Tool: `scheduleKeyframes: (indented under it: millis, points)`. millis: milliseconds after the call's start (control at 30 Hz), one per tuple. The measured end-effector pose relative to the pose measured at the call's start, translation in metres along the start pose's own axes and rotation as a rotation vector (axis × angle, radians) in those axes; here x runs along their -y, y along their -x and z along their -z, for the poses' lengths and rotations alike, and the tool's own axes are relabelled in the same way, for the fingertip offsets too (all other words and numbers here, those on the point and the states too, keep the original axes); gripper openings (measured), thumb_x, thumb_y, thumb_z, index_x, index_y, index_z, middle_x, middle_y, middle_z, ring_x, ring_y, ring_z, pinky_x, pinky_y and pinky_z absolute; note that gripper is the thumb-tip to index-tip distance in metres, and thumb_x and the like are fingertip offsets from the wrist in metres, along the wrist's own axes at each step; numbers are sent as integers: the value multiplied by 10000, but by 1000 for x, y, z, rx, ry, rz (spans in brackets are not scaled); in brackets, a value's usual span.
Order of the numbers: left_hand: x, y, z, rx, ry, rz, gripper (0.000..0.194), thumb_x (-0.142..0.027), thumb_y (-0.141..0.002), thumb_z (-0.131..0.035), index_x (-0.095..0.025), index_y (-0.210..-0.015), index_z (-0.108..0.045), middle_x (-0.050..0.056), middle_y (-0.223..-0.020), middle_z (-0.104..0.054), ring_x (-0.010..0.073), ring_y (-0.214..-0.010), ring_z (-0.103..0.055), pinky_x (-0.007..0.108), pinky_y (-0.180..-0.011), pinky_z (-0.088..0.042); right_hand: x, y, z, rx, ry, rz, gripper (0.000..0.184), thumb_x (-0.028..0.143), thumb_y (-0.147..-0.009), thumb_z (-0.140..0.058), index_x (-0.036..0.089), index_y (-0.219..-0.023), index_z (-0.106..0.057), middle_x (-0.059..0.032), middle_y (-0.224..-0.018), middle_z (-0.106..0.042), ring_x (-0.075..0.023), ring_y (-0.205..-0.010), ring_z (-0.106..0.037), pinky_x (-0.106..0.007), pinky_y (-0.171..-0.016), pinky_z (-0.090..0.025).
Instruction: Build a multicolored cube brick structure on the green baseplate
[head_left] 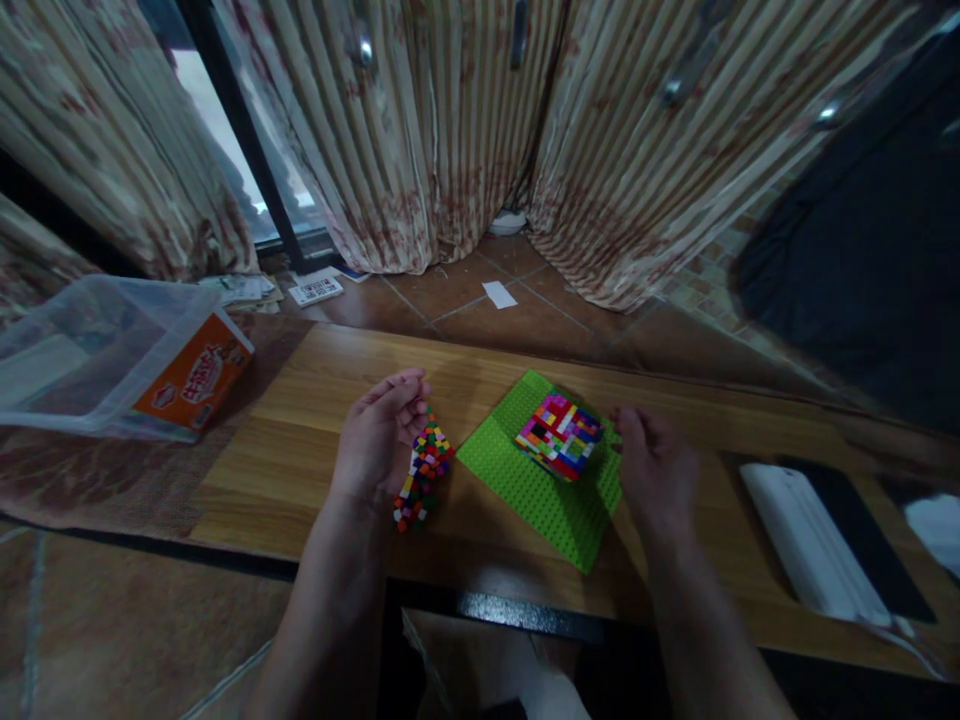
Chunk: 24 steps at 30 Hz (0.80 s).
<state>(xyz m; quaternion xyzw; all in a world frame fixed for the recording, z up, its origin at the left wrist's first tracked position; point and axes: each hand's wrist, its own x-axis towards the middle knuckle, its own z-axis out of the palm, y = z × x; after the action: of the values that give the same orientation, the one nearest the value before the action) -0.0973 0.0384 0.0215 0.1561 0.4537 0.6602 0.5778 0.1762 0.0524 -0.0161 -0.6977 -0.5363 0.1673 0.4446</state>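
Observation:
A green studded baseplate [510,430] lies at an angle on the wooden table. On it stands a block built of many-coloured toy bricks [559,436], with a dark gap in its upper left part. Left of the plate is a loose pile of small coloured bricks [429,462]. My left hand [381,430] hovers beside that pile, thumb and fingers pinched together; whatever they hold is too small to name. My right hand [660,468] is at the plate's right edge, slightly blurred, its fingers curled closed; their contents are hidden.
A clear plastic bin [112,350] with an orange package [196,370] stands to the left. On the table's right side lie a white power bank-like device [814,540] with a cable and a dark flat slab [862,535]. Curtains [480,130] hang behind the table [277,450].

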Motion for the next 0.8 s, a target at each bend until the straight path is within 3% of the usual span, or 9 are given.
scheduleKeyframes:
  millis: [100,167,233,400,467,600,800]
  points:
    - [1,0,0,0,8,-24,202,-133,-678,-726,-111,-875,-691,11,-727,-662,58,-572,-558,158,-549,-450,10,9,-1,-107,-60,43,446,544,-893,-495,155,-933,-710,-104,-875,-733,-224,-775,-671,-350,-688,-519]
    - [1,0,0,1,16,-32,192,-137,-682,-723,-110,-869,-691,9,-718,-657,59,-569,-556,164,-547,-440,22,23,-5,-111,-98,112,383,504,-898,-525,169,-931,-708,-91,-869,-730,-217,-782,-673,-356,-716,-525]
    - [1,0,0,1,22,-27,183,-140,-691,-716,-114,-870,-691,3,-709,-652,57,-563,-550,169,-551,-434,37,41,-12,-33,-132,218,306,457,-900,-555,195,-943,-707,-81,-898,-728,-217,-813,-676,-371,-758,-528]
    - [0,1,1,-11,30,-16,137,-133,-727,-695,-123,-863,-684,4,-720,-653,52,-561,-547,170,-558,-422,62,90,-36,460,-147,529,116,319,-892,-606,243,-936,-682,-38,-901,-714,-198,-855,-661,-356,-799,-524]
    - [0,1,2,-2,45,-20,120,-125,-743,-685,-123,-863,-681,3,-718,-650,49,-564,-547,170,-571,-424,62,104,-48,572,-133,587,95,293,-878,-626,232,-934,-673,-41,-892,-704,-205,-864,-649,-358,-791,-524]
    - [-1,1,3,17,65,-28,79,-123,-769,-668,-122,-848,-674,0,-712,-643,44,-562,-541,172,-577,-419,54,119,-64,677,-25,644,125,220,-863,-619,210,-973,-675,-68,-940,-689,-236,-902,-632,-388,-797,-522]
    - [-1,2,3,7,65,-24,73,-145,-772,-684,-132,-843,-673,-1,-721,-644,48,-567,-544,182,-584,-418,48,117,-72,664,33,611,198,195,-892,-555,206,-1055,-667,-82,-1033,-664,-234,-947,-612,-393,-829,-513]
